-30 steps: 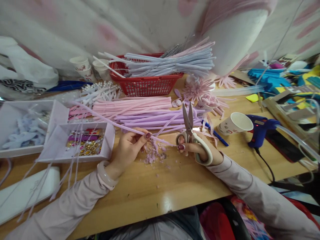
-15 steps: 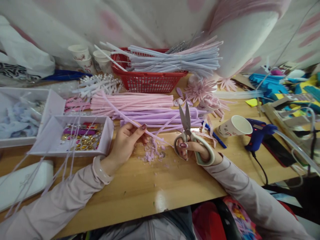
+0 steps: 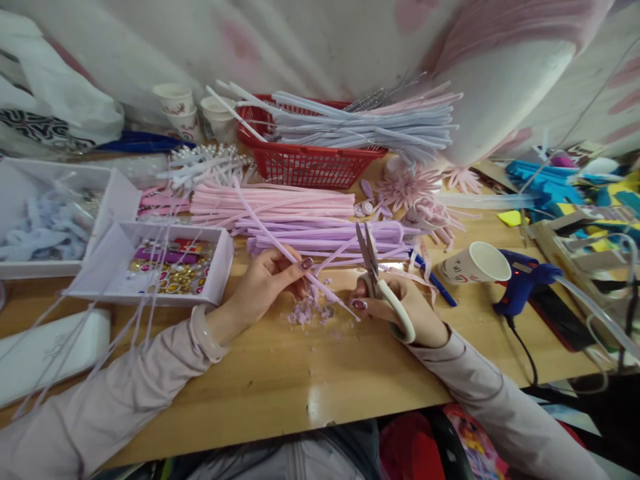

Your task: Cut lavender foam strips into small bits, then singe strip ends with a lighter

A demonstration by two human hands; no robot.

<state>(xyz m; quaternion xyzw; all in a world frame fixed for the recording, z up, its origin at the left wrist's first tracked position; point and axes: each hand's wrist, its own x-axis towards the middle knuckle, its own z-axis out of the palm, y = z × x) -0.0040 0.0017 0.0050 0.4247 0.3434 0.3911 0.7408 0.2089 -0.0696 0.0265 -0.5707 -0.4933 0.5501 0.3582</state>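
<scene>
A light purple pipe cleaner [image 3: 261, 228] is pinched between the thumb and fingers of my left hand [image 3: 263, 287]. It slants from upper left to lower right, and its lower tip looks thin and bare. My right hand [image 3: 413, 307] is closed around scissors [image 3: 369, 250] with pale handles, blades pointing up and slightly parted. The right thumb and fingertips are close to the pipe cleaner's thin tip; whether they touch it I cannot tell. Purple fluff clippings [image 3: 307, 310] lie on the table below, between both hands. Behind are bundles of purple pipe cleaners [image 3: 320, 237] and pink pipe cleaners [image 3: 275, 201].
A red basket [image 3: 310, 167] of pale pipe cleaners stands at the back. White boxes [image 3: 225, 267] with gems and fluffy pieces are left, beside a white case [image 3: 60, 357]. To the right are a paper cup [image 3: 483, 262], blue glue gun [image 3: 523, 280], blue pen [image 3: 440, 287] and phone [image 3: 563, 317].
The scissor blades have drawn closer together and tilted. My right fingertips have come nearer the pipe cleaner's tip. My left hand still pinches it, and the whole view has shifted slightly.
</scene>
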